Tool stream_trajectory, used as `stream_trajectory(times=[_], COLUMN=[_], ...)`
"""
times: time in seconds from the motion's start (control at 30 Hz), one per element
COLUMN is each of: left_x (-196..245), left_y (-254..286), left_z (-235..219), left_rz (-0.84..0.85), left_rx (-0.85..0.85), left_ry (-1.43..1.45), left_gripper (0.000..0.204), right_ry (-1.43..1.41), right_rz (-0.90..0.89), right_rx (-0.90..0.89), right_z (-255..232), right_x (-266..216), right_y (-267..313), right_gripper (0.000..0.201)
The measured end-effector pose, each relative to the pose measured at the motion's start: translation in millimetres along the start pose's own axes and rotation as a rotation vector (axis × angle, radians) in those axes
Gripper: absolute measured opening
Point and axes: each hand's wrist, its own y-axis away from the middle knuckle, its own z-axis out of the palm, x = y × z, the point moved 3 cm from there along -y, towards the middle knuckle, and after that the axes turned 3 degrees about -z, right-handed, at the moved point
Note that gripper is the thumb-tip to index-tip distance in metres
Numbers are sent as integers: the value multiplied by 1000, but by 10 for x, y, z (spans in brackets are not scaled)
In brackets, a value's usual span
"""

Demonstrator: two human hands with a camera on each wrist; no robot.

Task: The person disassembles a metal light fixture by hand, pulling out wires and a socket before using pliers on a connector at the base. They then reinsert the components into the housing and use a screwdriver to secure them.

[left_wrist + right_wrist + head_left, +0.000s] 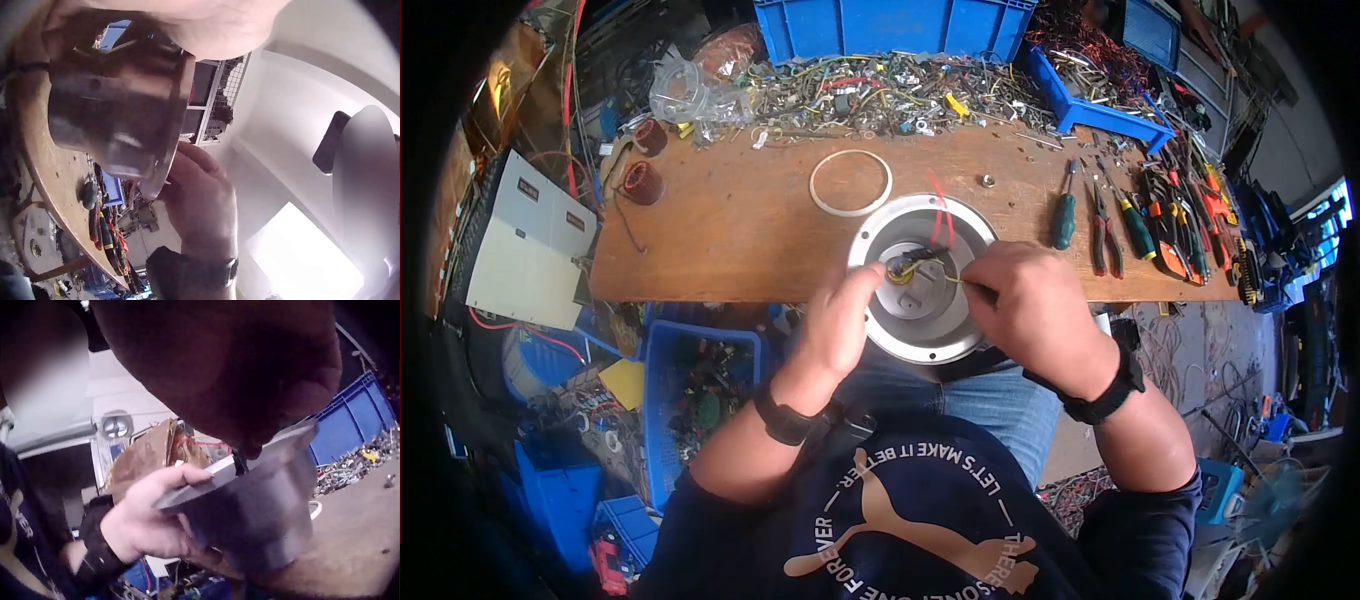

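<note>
A round metal housing (890,339) with a wide flange tilts at the table's front edge, its open mouth facing the head camera. My left hand (835,325) grips its left side; in the right wrist view the thumb lies over the rim and the fingers go underneath. Inside sit yellow wires (902,277) and a dark wire bundle (927,255), while red wires (941,220) stick up past the far rim. At the right rim my right hand (1035,310) pinches a yellow wire's end between thumb and curled fingers.
A pale ring (851,183) lies behind the housing. Screwdrivers (1064,207) and pliers (1106,232) lie at the right, two copper coils (643,183) at the left. Small metal scraps (880,95) are heaped along the back before a blue bin (890,28).
</note>
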Motion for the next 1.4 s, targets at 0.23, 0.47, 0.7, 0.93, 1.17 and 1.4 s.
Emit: stream_trajectory(times=[0.23,0.47,0.7,0.93,1.17,1.4], left_x=[-10,-145,-85,-159,-365,-301], left_y=[34,-21,-35,-57,-149,-153], left_z=[-1,-2,-51,-122,-254,-200], left_rz=[92,73,114,100,89,102], left_rx=[95,121,132,159,253,212], left_ry=[-2,-118,92,111,15,140], left_gripper=[29,26,27,30,26,26], right_ry=[-482,-267,-537,-801,-1126,-1205], right_rz=[81,-28,155,274,415,383], right_rx=[66,65,209,343,450,415], right_z=[-62,-292,-346,-211,-116,-95], right_x=[-22,-199,95,398,578,610], right_y=[104,-20,100,380,593,671], right_gripper=[11,10,11,8,17,21])
